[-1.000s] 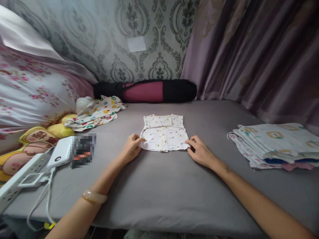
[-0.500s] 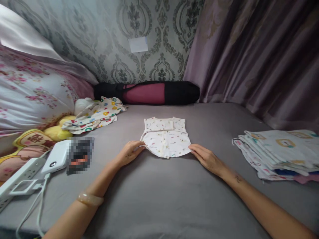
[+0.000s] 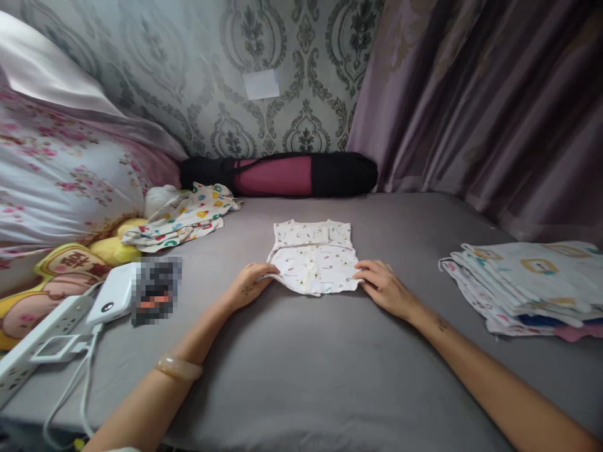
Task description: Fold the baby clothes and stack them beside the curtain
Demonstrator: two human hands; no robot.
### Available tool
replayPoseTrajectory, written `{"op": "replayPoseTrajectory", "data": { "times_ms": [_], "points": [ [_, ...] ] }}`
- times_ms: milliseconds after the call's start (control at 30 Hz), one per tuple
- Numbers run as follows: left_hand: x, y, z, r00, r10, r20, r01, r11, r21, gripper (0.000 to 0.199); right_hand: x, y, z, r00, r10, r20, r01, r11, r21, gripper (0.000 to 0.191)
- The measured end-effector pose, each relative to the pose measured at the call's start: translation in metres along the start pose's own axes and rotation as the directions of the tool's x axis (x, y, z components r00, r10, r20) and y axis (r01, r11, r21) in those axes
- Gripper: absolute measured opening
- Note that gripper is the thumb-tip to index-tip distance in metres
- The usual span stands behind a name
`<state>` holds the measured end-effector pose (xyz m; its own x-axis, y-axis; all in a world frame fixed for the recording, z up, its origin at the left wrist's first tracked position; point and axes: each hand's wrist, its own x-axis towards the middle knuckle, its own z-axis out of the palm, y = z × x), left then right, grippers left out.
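A small white baby shirt (image 3: 313, 267) with a tiny print lies on the grey sheet in front of me. Its top part is folded down in a band across it. My left hand (image 3: 249, 284) pinches the lower left corner between thumb and fingers. At the lower right edge, my right hand (image 3: 384, 289) has its fingers bent over the cloth, which curls up a little there. The right thumb is mostly hidden.
On the right lies a stack of folded clothes (image 3: 532, 282). To the left are a crumpled patterned garment (image 3: 188, 216), a plush toy (image 3: 56, 289), a white power bank (image 3: 113, 294) and a power strip (image 3: 51, 333) with cables. A black and maroon roll bag (image 3: 273, 176) lies by the wall.
My right hand has shifted slightly left, its fingers now further over the shirt's edge. The right hem has drawn in and curled. My left hand keeps its corner.
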<state>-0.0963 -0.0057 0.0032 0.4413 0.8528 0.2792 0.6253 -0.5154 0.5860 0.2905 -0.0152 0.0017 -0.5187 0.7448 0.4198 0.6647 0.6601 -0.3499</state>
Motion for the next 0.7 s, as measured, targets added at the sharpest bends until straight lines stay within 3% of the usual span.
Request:
{"op": "replayPoseTrajectory", "data": {
  "times_ms": [67,167,233,433,600,700],
  "points": [
    [0.005,0.004,0.000,0.994,-0.096,-0.045,0.092,0.993,-0.076,0.029,0.010,0.001,0.000,0.999,0.034,-0.032,-0.031,0.997,0.072,0.021],
    [0.019,0.008,0.004,0.967,-0.197,-0.161,0.165,0.967,-0.192,0.034,0.028,0.002,0.002,0.976,0.189,-0.111,-0.166,0.968,0.187,0.020],
    [0.031,0.010,0.006,0.946,-0.211,-0.245,0.152,0.959,-0.238,0.035,0.043,0.003,0.004,0.949,0.266,-0.170,-0.225,0.947,0.228,0.019],
    [0.071,0.010,0.010,0.881,-0.211,-0.423,0.096,0.956,-0.277,0.031,0.083,0.015,0.013,0.887,0.333,-0.321,-0.253,0.930,0.267,0.023],
    [0.103,-0.005,0.012,0.827,-0.272,-0.491,0.094,0.929,-0.358,0.031,0.109,0.036,0.021,0.837,0.396,-0.378,-0.308,0.911,0.273,0.029],
    [0.125,-0.022,0.014,0.823,-0.290,-0.488,0.108,0.924,-0.367,0.030,0.125,0.053,0.027,0.822,0.432,-0.371,-0.352,0.898,0.265,0.029]
  ]
}}
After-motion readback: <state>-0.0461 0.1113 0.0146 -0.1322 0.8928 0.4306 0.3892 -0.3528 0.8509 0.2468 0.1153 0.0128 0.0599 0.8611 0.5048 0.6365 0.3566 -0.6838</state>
